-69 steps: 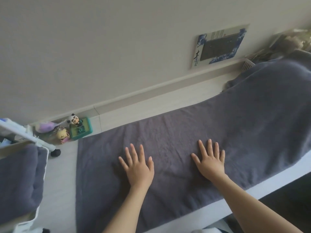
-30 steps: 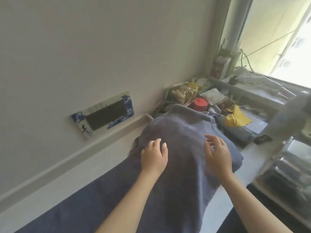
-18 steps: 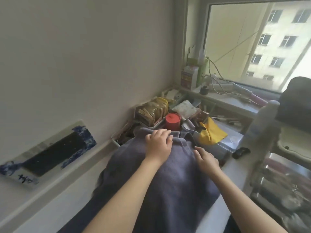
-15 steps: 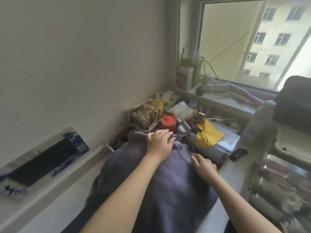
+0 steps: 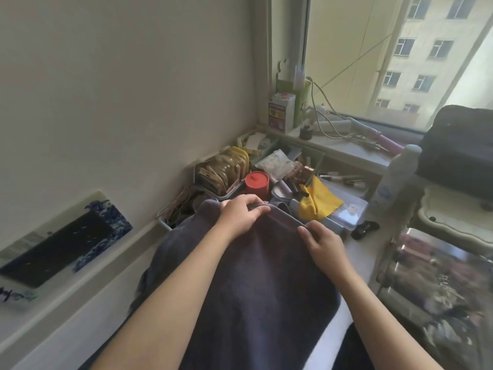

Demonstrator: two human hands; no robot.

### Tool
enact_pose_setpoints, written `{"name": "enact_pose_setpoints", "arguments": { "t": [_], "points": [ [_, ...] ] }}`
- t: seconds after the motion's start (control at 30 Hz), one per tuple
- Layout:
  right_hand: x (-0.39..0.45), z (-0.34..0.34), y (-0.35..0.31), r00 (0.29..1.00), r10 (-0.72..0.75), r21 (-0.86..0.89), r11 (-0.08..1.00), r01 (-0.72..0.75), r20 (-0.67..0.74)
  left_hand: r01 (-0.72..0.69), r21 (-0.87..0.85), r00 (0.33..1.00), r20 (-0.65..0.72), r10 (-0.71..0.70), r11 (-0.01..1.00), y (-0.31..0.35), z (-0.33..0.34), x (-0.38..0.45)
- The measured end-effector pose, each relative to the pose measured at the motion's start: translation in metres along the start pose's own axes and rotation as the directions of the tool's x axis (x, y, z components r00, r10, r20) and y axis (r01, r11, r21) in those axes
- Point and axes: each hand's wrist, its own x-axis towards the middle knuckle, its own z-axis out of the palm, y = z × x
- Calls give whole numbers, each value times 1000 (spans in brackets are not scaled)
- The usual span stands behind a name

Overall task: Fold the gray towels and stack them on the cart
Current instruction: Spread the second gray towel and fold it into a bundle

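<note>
Gripping gray towel's far edge: left hand, right hand.

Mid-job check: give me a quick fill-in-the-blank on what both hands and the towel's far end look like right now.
1. Both hands grip the far edge of the gray ____.
2. The left hand sits just in front of a small ____ container.
3. The cloth beyond the right hand is ____ in colour.
4. The towel end lies close to the ____, where buildings show outside.

Missing words: towel; red; yellow; window
</note>
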Motion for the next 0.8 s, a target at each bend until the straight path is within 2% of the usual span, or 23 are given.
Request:
{"name": "enact_pose_setpoints", "arguments": {
  "t": [0.1,0.27,0.43,0.57,0.8],
  "points": [
    [-19,-13,-39,994,-100,31,994,101,-45,-17,-128,999,-41,12,992,-6,-30,-20],
    [-62,-13,-115,971,-235,60,971,233,32,-101,-301,984,-170,51,948,-16,-88,-79],
    [-129,25,-196,929,-358,152,927,342,96,-115,-521,952,-300,-55,846,-50,-153,-176],
    [-201,70,-257,878,-455,215,881,421,146,-120,-588,913,-382,-143,800,-97,-200,-264],
    [-354,159,-350,809,-533,324,833,449,247,-125,-686,844,-453,-287,716,-190,-261,-438]
  ]
}}
